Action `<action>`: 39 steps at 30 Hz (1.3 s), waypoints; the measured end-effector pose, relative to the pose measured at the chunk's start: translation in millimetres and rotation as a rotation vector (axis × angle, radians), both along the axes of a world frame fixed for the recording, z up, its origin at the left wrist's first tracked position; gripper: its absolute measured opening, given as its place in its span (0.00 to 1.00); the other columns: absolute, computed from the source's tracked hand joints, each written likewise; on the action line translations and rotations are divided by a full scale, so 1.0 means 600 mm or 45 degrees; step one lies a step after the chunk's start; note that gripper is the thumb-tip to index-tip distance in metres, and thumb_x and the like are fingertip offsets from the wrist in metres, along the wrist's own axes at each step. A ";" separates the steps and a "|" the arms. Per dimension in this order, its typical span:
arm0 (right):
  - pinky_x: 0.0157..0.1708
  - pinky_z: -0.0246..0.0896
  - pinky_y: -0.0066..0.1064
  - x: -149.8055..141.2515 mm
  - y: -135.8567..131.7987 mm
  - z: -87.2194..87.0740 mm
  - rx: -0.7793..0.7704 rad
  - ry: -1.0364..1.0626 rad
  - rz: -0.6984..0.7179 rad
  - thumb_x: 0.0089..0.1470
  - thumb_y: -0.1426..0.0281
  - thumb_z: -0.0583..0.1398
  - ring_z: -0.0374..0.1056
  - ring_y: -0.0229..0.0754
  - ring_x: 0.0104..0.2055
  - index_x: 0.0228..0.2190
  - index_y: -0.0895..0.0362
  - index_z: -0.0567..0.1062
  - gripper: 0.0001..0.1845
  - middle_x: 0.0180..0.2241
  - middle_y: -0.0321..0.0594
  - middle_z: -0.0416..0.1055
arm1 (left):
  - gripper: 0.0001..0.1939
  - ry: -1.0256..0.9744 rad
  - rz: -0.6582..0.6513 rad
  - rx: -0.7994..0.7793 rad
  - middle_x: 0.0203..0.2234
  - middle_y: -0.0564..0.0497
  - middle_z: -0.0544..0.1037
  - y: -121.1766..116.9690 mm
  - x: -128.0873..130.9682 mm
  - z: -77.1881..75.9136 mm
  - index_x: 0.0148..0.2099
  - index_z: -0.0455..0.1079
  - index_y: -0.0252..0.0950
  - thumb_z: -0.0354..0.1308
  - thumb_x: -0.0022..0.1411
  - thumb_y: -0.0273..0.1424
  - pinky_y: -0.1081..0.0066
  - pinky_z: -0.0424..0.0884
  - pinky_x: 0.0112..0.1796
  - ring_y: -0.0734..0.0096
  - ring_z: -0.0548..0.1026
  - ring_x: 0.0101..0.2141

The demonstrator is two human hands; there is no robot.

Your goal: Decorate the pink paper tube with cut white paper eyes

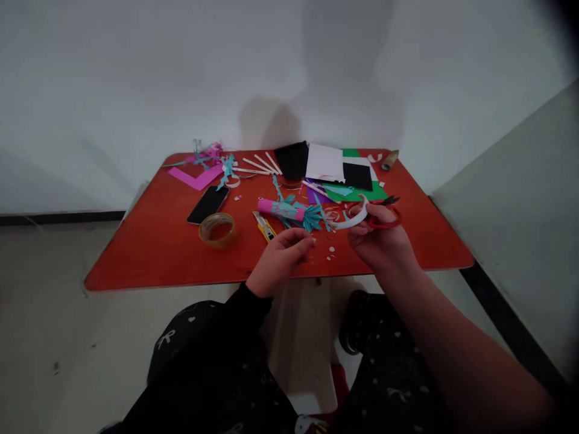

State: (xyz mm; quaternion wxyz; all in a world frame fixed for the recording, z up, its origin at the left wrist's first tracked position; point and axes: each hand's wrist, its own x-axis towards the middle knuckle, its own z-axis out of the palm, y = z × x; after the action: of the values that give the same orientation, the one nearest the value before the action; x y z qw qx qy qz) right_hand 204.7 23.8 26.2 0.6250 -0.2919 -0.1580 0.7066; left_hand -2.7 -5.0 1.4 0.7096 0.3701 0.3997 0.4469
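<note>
My right hand (382, 238) is closed around red-handled scissors (391, 222), their dark blades pointing away to the upper right. A curled white paper strip (350, 220) is pinched in the same hand. My left hand (287, 253) is closed in a pinch near the table's front edge; a tiny whitish bit shows at its fingertips, too small to name. Just beyond it lies a pink paper tube (281, 208) wrapped in fringed turquoise paper (313, 217). A yellow box cutter (265, 226) rests beside the tube, partly hidden by my left hand.
On the red table (149, 253) lie a roll of tape (218, 239), a phone (208, 205), a pink paper piece (197, 178), white sticks (262, 164) and stacked coloured sheets (325, 161). A brown cone-like object (389, 160) is at the back right corner, before the wall.
</note>
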 end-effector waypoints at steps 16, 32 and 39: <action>0.16 0.59 0.15 0.015 -0.006 0.001 -0.034 0.029 -0.012 0.50 0.77 0.66 0.54 0.25 0.17 0.30 0.55 0.71 0.09 0.24 0.28 0.71 | 0.15 0.101 -0.116 0.141 0.32 0.52 0.77 0.002 0.019 -0.010 0.39 0.76 0.36 0.69 0.57 0.42 0.74 0.66 0.32 0.77 0.69 0.28; 0.15 0.60 0.13 -0.010 -0.004 0.009 -0.080 0.111 0.081 0.49 0.77 0.67 0.58 0.25 0.17 0.30 0.55 0.72 0.10 0.22 0.28 0.71 | 0.12 0.971 -0.290 0.902 0.39 0.48 0.84 0.008 0.000 0.000 0.45 0.80 0.41 0.55 0.67 0.30 0.67 0.70 0.44 0.64 0.79 0.40; 0.16 0.63 0.12 -0.020 0.003 0.007 -0.116 0.180 0.089 0.49 0.79 0.67 0.61 0.26 0.19 0.32 0.54 0.71 0.12 0.23 0.27 0.71 | 0.12 0.995 -0.212 0.737 0.29 0.49 0.82 0.011 -0.013 -0.003 0.35 0.81 0.39 0.62 0.64 0.40 0.69 0.68 0.36 0.66 0.76 0.31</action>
State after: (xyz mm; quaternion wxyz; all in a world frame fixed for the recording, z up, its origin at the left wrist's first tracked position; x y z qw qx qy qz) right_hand 192.8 25.3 30.1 0.5956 -0.2638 -0.0912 0.7532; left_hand -10.5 1.7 -0.2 0.4080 0.7227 0.4643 0.3093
